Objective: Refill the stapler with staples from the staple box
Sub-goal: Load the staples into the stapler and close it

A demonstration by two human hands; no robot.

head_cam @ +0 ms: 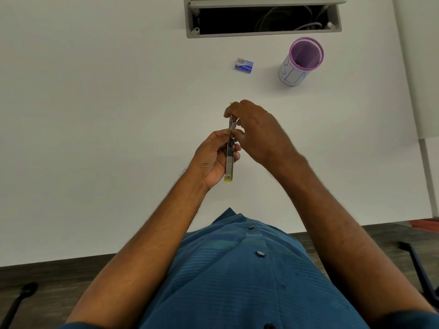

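Note:
A slim metal stapler [229, 162] with yellow ends is held above the white desk [107, 115], lying lengthwise away from me. My left hand [213, 157] grips its near half from the left, fingers curled round the metal channel. My right hand [259, 131] covers the far half, with fingertips pinching the upper part near the hinge. The small blue and white staple box [244, 65] lies on the desk beyond the hands, apart from both, its flap open. Any staples in the stapler are hidden by my fingers.
A purple mesh pen cup [300, 61] with a white paper wrap stands right of the staple box. An open grey cable hatch [262, 16] is set in the desk at the far edge. A desk divider [418, 67] runs along the right side.

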